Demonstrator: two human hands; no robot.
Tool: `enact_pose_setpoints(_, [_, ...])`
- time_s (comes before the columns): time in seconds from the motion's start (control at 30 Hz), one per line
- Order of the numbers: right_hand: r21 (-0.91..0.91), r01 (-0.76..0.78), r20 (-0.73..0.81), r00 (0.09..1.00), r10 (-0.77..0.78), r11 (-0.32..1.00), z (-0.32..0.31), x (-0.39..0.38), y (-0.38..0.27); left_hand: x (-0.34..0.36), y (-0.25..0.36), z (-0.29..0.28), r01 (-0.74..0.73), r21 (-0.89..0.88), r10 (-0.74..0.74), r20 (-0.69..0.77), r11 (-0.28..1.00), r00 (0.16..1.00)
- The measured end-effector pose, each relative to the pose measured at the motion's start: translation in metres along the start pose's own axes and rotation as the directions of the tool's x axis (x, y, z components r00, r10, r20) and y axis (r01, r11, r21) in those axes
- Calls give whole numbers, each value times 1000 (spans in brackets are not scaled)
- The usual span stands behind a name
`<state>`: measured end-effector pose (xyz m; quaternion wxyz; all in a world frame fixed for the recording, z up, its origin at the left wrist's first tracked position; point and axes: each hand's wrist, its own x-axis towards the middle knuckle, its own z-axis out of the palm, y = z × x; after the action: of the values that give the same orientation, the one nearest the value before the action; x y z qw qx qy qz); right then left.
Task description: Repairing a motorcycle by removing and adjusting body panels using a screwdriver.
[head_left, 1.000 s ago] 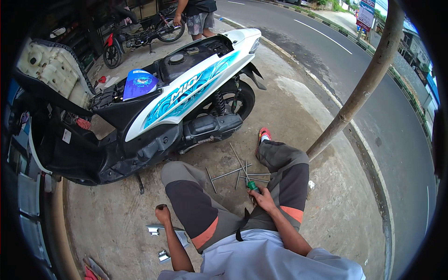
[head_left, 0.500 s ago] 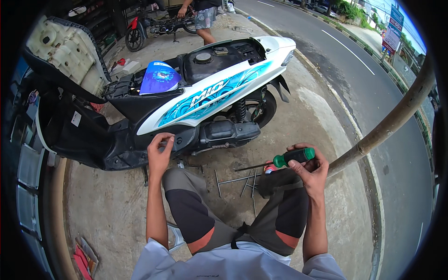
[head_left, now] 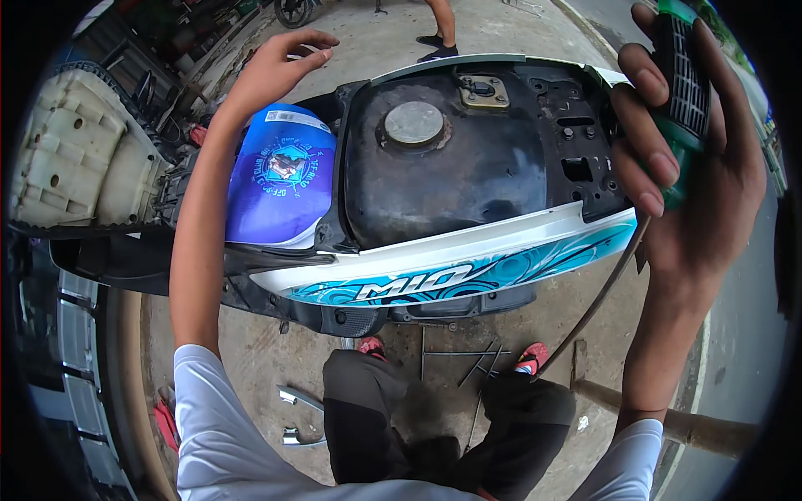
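In front of me is a scooter with a white side panel [head_left: 501, 280] patterned in teal and an exposed black fuel tank [head_left: 455, 188] with a round metal cap [head_left: 413, 123]. My left hand [head_left: 284, 67] is raised at the scooter's far side, empty, its fingers stretched and thumb apart. Below it, a blue and purple booklet [head_left: 280, 188] lies on the frame beside the tank. Close to the camera at the right, my right hand [head_left: 710, 217] grips a screwdriver [head_left: 683, 79] by its green and black handle. The shaft slants down toward my knee.
The scooter's seat [head_left: 71, 159] is tipped up at the left. Long metal bar tools [head_left: 464, 353] and a curved chrome piece [head_left: 301, 401] lie on the concrete near my feet. A pole [head_left: 710, 432] crosses at the lower right. Another person's leg [head_left: 443, 21] shows beyond the scooter.
My view has come up and over the scooter. Both hands have risen, the left from beside the lower side panel to its far side, the right lifting the screwdriver close to the camera.
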<state>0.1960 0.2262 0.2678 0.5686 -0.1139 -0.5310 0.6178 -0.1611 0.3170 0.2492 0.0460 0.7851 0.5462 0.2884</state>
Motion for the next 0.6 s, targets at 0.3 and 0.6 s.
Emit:
enact_pose_setpoints(0.3, [498,-450,-290,719,631,742,-53,59,-5,-5,-28,36,469,-333,-339,380,818,861])
enact_pose_setpoints(0.6, [752,-421,-417,291,861,507,-32,34,-56,-6,2,57,661,-242,-658,107,710,746])
